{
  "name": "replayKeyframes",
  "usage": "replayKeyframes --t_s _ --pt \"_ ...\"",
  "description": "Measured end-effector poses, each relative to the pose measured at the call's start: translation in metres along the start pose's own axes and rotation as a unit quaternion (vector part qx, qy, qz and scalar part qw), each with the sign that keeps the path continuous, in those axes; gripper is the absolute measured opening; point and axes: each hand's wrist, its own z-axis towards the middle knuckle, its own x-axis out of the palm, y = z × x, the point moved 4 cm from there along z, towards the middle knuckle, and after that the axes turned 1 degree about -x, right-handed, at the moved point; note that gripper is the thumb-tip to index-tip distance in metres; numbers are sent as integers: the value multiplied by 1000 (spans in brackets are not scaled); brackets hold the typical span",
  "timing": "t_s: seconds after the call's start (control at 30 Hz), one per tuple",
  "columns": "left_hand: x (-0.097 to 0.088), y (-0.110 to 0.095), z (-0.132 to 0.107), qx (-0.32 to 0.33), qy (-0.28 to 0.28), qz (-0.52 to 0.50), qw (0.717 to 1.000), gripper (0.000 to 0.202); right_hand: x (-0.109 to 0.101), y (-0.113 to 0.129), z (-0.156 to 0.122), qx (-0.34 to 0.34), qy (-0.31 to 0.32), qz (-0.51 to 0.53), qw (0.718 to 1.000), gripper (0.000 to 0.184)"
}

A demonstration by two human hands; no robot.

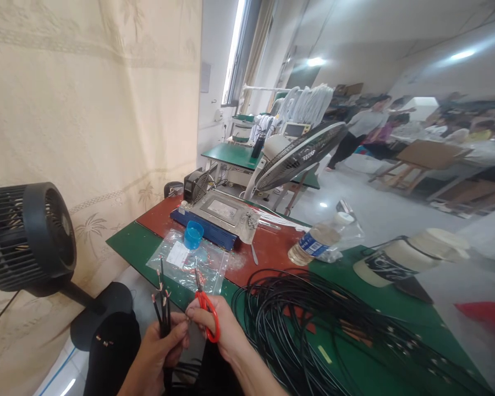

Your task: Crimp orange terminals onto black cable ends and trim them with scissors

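Note:
Several black cables (164, 313) are bunched in my left hand (165, 344), their stripped ends with thin wires pointing up. My right hand (214, 319) is closed on red-handled scissors (208, 311), whose blades point up and away from me. The fingertips of both hands almost meet between the cables and the scissors; anything pinched there is too small to make out. Just beyond lies a clear plastic bag (210, 269) with a white label and small red bits. A blue plastic ring-shaped cup (193, 235) rests at its far edge.
A big coil of black cable (268, 324) covers the table's right side. Behind it stand a bottle of pale liquid (313, 245) and a large white jar (383, 264). A metal-topped device (220, 212) sits at the back. A black fan (28, 236) stands at left.

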Motion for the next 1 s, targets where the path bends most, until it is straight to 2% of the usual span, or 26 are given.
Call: replayKeyframes --t_s 0.07,0.13,0.2,0.27,0.37,0.43,0.67,0.87,1.0 --pt "-1 0 0 0 -18 -1 1000 25 -1 -1 0 -1 4 -20 1000 37" --pt "-3 -1 1 6 -44 -5 999 25 -4 2 -3 -37 10 -81 996 41" --pt "-4 -3 1 15 -68 -8 998 23 -9 7 -8 -98 20 -175 979 36" --pt "-4 -6 2 27 -80 -6 996 23 -15 11 -16 -135 38 -270 953 22" --pt "-2 -9 7 36 -79 -1 996 25 -22 10 -25 -111 68 -372 919 9" --pt "1 -10 12 39 -76 4 996 26 -25 8 -28 -97 76 -411 903 13" --pt "8 -14 27 48 -73 59 994 32 -32 12 -26 -94 59 -445 888 40" --pt "9 -17 32 59 -92 108 988 39 -39 22 -26 -94 45 -466 879 47" --pt "11 -16 38 55 -100 102 988 45 -41 21 -24 -82 38 -444 891 45"
